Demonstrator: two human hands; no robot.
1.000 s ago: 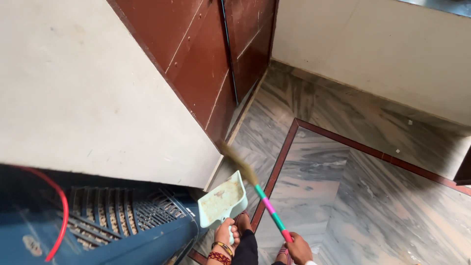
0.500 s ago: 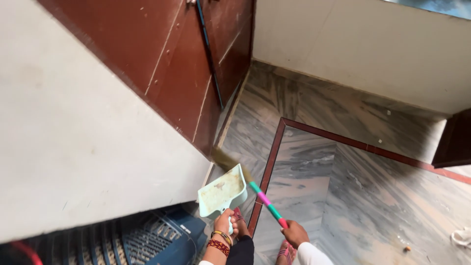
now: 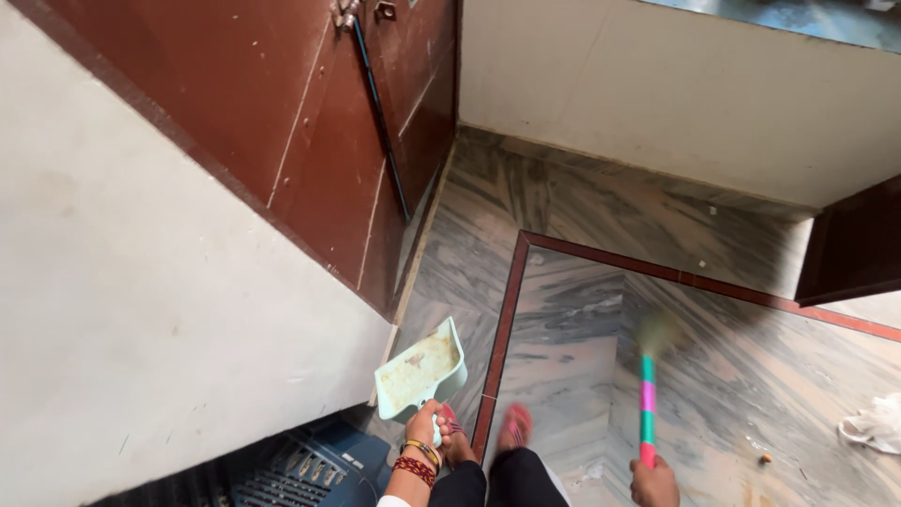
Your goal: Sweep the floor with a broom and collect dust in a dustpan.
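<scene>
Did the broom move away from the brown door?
Yes. The broom swung to the right, away from the brown door and the dustpan. Its bristles were over the dark red floor stripe before; now they blur well inside it.

From my remote seat I see a grey-veined marble floor (image 3: pixel 713 376) crossed by a dark red inlay border (image 3: pixel 502 329) that turns a corner near the far wall. Reddish-brown double doors (image 3: pixel 319 122) stand shut on the left, a metal latch (image 3: pixel 349 13) at their top. A cream wall (image 3: pixel 141 310) runs alongside. A blue slatted appliance (image 3: pixel 300 467) sits at the bottom left; a crumpled white scrap (image 3: pixel 873 424) lies at the right edge, near another dark door (image 3: pixel 854 246).
</scene>
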